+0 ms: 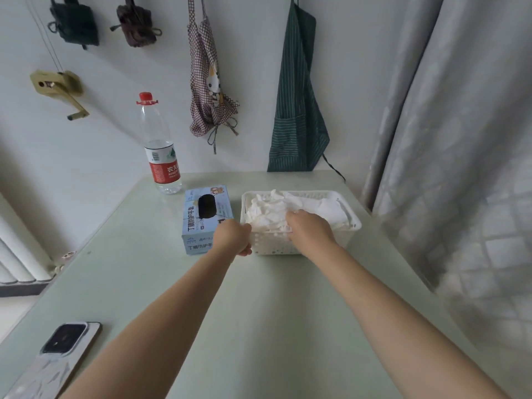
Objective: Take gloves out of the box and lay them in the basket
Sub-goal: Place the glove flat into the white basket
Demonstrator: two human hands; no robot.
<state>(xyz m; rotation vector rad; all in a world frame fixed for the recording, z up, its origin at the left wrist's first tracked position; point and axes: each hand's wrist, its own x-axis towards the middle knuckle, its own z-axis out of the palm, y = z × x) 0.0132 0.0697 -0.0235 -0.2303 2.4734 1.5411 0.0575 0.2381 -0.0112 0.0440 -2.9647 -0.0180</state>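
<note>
A pale green table (172, 283) stands against a white wall hung with aprons. At twelve o'clock, the white basket (352, 223) holds heaped gloves (267, 210); the right hand (309, 227) grips them, the left hand (234, 236) clutches its rim. The box (201, 226) sits just beside, at eleven.

Soft, even daylight; wide-angle bending at edges.
</note>
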